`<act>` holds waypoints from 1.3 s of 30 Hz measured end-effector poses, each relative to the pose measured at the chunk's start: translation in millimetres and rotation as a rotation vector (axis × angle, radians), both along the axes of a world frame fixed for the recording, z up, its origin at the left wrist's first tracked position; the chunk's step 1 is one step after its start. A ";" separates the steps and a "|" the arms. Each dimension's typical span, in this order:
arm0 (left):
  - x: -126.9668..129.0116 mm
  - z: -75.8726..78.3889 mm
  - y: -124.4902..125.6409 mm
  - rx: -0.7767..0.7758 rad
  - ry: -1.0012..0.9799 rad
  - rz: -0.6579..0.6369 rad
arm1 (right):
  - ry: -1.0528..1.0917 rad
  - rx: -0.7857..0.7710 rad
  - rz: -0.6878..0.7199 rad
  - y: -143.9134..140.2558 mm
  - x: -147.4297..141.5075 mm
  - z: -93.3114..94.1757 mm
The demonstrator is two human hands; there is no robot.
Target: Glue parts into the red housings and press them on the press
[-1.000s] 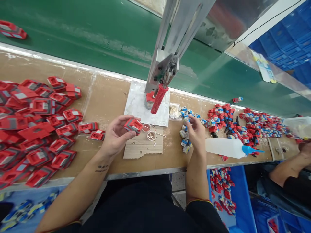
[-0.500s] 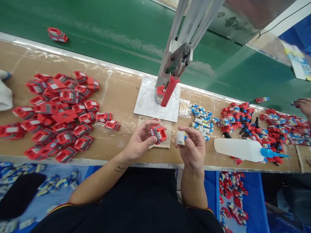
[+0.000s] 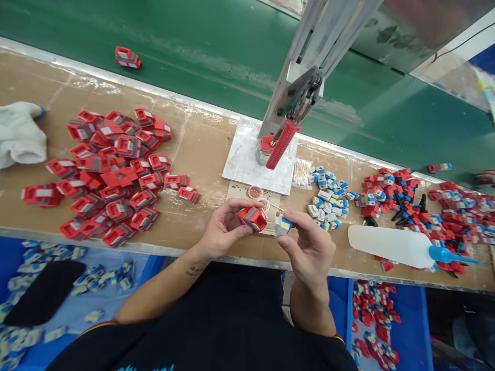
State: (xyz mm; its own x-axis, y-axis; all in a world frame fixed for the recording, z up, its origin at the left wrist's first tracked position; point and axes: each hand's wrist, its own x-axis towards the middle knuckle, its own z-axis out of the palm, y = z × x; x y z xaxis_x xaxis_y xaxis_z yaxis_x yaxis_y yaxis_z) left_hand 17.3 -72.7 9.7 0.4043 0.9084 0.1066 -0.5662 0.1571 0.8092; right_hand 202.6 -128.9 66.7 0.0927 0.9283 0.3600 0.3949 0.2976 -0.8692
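A red housing point(image 3: 252, 218) is being pinched in the closed fingers of the left hand point(image 3: 224, 229) and a small white-and-blue insert point(image 3: 282, 224) in those of the right hand point(image 3: 309, 247) — nearly touching, above the workbench's front edge point(image 3: 216, 257), a bare strip lying between the piles.

Bright, even light from overhead fills the scene, leaving only soft, short shadows under the red housings point(image 3: 108, 175) and the press handle point(image 3: 282, 144) on the desk point(image 3: 201, 149). Pale glare streaks the green conveyor belt point(image 3: 201, 46) and the metal strip along its edge. The wide lens bends straight lines toward the corners, and the far right edge is smeared and soft.
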 end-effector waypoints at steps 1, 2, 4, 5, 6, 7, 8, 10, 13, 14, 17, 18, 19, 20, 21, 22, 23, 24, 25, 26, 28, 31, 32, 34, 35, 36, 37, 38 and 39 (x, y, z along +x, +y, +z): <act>-0.7 -0.3 -0.2 0.019 0.017 0.017 | -0.046 0.007 -0.003 0.3 -1.0 1.0; -1.4 -0.4 -0.5 0.031 0.034 0.027 | -0.080 0.014 -0.003 0.8 -2.1 2.0; -2.7 -0.3 -1.3 0.045 0.070 0.045 | -0.117 0.014 -0.012 1.8 -4.2 4.4; -3.1 -0.2 -1.7 0.053 0.088 0.056 | -0.132 0.005 -0.030 2.3 -5.3 5.6; -3.2 -0.2 -2.2 0.066 0.103 0.071 | -0.151 -0.008 -0.051 2.9 -6.4 6.8; -3.0 -0.3 -2.7 0.085 0.115 0.086 | -0.180 -0.020 -0.070 3.6 -7.5 8.0; -2.5 -0.6 -3.2 0.110 0.124 0.100 | -0.216 -0.025 -0.083 4.2 -8.7 8.9; -0.7 -1.8 -4.1 0.169 0.138 0.127 | -0.294 -0.031 -0.092 5.4 -11.1 9.9; 2.2 -4.3 -5.2 0.243 0.159 0.161 | -0.373 -0.048 -0.090 6.9 -13.8 9.7; 2.6 -5.0 -5.5 0.259 0.168 0.170 | -0.387 -0.059 -0.091 7.3 -14.3 9.4; 2.0 -5.7 -6.7 0.306 0.227 0.191 | -0.388 -0.097 -0.094 9.0 -14.1 8.4; 1.4 -5.4 -7.1 0.311 0.260 0.179 | -0.368 -0.112 -0.091 9.6 -13.3 7.9; 0.8 -4.7 -7.7 0.306 0.287 0.156 | -0.336 -0.134 -0.082 10.1 -12.3 7.1; 0.5 -3.9 -8.2 0.288 0.301 0.123 | -0.291 -0.166 -0.069 10.5 -11.1 6.1; 0.5 -3.0 -8.9 0.254 0.297 0.087 | -0.238 -0.205 -0.054 10.7 -9.9 4.9; 0.9 -2.1 -9.6 0.211 0.276 0.053 | -0.185 -0.247 -0.038 10.8 -8.7 3.6; 1.6 -1.3 -10.4 0.172 0.244 0.029 | -0.141 -0.286 -0.022 10.7 -8.0 2.3; 2.4 -0.7 -11.2 0.144 0.215 0.018 | -0.112 -0.316 -0.013 10.5 -7.7 0.9; 3.3 -0.2 -12.2 0.129 0.202 0.019 | -0.099 -0.326 -0.014 10.1 -8.1 -0.3; 4.0 0.2 -13.3 0.126 0.212 0.032 | -0.100 -0.319 -0.027 9.6 -9.1 -1.5; 4.7 0.8 -15.7 0.143 0.278 0.084 | -0.120 -0.270 -0.078 8.2 -12.9 -4.1; 4.4 2.5 -19.5 0.200 0.360 0.105 | -0.118 -0.169 -0.152 5.0 -19.6 -9.9; 4.2 3.2 -20.6 0.237 0.367 0.086 | -0.111 -0.142 -0.163 3.6 -21.1 -12.4; 3.9 5.1 -21.8 0.315 0.392 0.067 | -0.087 -0.123 -0.159 0.5 -21.7 -18.0; 3.7 6.3 -21.8 0.347 0.426 0.081 | -0.072 -0.130 -0.139 -1.0 -20.5 -20.6; 3.3 7.8 -21.1 0.379 0.471 0.104 | -0.056 -0.143 -0.110 -2.1 -18.4 -22.8; 2.5 9.6 -19.7 0.415 0.521 0.135 | -0.040 -0.154 -0.073 -2.7 -15.3 -24.3; 1.4 11.8 -17.7 0.463 0.565 0.169 | -0.025 -0.159 -0.036 -2.7 -11.3 -25.1; -0.2 14.3 -15.1 0.528 0.595 0.193 | -0.013 -0.150 -0.007 -1.9 -6.7 -25.1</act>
